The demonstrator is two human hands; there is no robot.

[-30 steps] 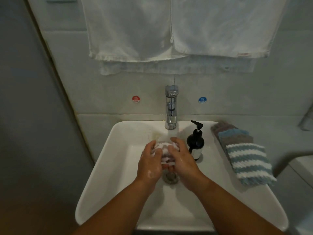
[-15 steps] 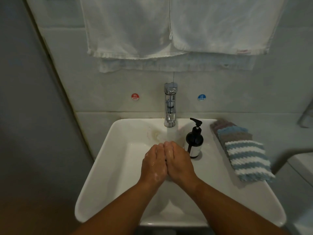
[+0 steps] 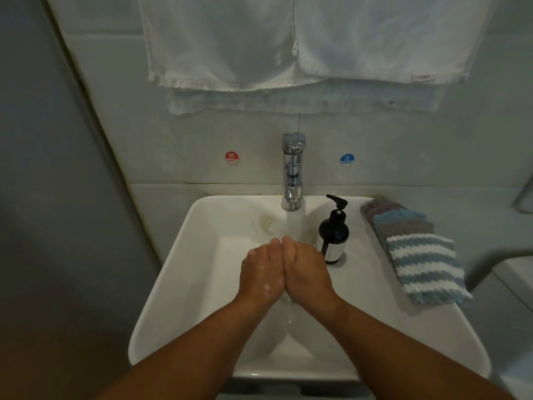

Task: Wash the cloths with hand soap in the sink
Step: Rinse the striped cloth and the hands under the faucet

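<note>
We hold our left hand [image 3: 261,272] and right hand [image 3: 307,269] pressed side by side over the middle of the white rectangular ceramic sink [image 3: 196,284], below the chrome tap [image 3: 292,174], which looks to be running. Suds fleck the left hand, so soaping seems under way. Whether a cloth sits between our palms is hidden, and we cannot tell if either hand grips anything. The folded stack of striped blue, grey and white knitted cloths [image 3: 421,261] lies on the sink's right rim, apparently unwashed, beyond the black pump soap bottle [image 3: 334,232].

White sink [image 3: 184,272]; black soap bottle [image 3: 334,232]; blue-and-white striped cloth [image 3: 424,267]; white towels [image 3: 288,39]; red [image 3: 231,157] and blue [image 3: 347,159] stickers.
</note>
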